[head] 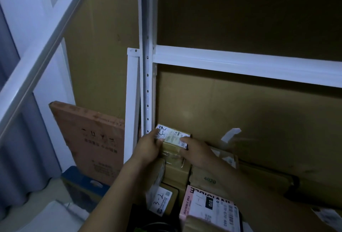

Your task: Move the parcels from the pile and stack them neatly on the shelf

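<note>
Small labelled parcel (173, 139) sitting against white shelf post (147, 91), at post's foot, on top of other boxes. Left hand (149, 145) gripping parcel's left edge, right hand (197, 151) pressing fingers flat on its right side; parcel being held between both. Judging: placement under way, several parcels already stacked below post, pink parcel (209, 206) nearest camera. Pile itself lying out of view, remaining count unknowable. Dim light; label text mostly unreadable; stack bottom hiding behind arms
</note>
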